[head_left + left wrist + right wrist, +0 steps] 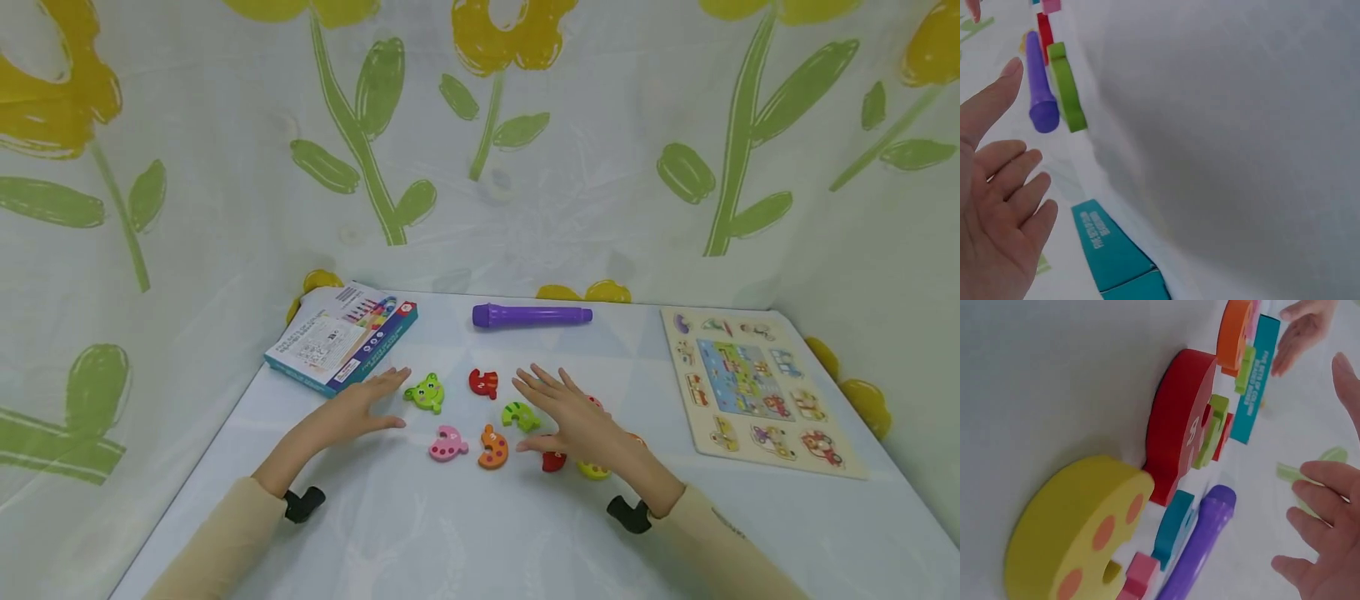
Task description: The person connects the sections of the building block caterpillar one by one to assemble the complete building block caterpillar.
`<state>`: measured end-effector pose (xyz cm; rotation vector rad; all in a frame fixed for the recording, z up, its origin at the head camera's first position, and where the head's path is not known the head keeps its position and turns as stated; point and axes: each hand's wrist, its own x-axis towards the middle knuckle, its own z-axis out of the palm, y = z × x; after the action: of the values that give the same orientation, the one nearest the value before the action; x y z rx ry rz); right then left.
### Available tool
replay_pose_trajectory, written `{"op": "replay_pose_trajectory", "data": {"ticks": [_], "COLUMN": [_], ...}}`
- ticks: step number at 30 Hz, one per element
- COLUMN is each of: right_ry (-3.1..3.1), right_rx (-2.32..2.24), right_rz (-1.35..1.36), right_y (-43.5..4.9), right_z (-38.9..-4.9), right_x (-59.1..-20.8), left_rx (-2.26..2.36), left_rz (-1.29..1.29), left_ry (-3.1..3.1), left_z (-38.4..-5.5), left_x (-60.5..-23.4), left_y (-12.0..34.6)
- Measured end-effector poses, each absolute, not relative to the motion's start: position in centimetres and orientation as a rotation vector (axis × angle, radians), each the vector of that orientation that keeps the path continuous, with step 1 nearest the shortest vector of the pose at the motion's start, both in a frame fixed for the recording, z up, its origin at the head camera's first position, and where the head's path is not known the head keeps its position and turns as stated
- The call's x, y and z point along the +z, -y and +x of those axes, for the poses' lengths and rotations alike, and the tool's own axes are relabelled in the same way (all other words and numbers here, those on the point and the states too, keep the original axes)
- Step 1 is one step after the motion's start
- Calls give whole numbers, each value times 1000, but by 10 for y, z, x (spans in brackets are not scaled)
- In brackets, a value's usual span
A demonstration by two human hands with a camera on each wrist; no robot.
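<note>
My left hand (358,414) hovers over the table's left part with fingers spread, holding nothing. Closest to its fingertips is a green animal-head piece (426,393); a pink spotted piece (447,444) lies nearer me. With straight, parted fingers my right hand (577,421) is held above the right side of the cluster, also holding nothing. Under and around it lie a green striped piece (521,416), a red piece (1175,425) and a yellow spotted piece (1079,531), partly hidden by the hand in the head view. Between the hands sit an orange spotted piece (492,447) and another red piece (483,383).
Behind the pieces lies a purple toy microphone (532,316). A flat teal-edged box (341,337) rests at the back left. On the right is a wooden puzzle board (757,387) with pictures. A flower-printed curtain (585,183) hangs behind the table.
</note>
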<state>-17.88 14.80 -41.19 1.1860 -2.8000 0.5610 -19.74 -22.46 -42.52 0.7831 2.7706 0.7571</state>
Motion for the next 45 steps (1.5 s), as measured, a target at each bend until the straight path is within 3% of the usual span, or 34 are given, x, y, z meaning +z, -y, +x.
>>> {"op": "replay_pose_trajectory", "data": {"ticks": [7, 22, 30, 45], "right_ry": [2941, 3257, 3308, 3243], "right_rx": [717, 936, 911, 758], "right_rz": [1178, 815, 694, 825], "right_y": [-130, -96, -83, -72], "right_z": [-200, -239, -250, -258], "right_x": [-413, -411, -412, -419], "left_rx": [792, 858, 854, 863], "left_rz": [823, 847, 862, 859], "left_ry": [-2661, -2576, -2551, -2555], "left_z": [-220, -253, -253, -242], "left_x": [-433, -440, -440, -444], "left_y": [228, 223, 218, 214]}}
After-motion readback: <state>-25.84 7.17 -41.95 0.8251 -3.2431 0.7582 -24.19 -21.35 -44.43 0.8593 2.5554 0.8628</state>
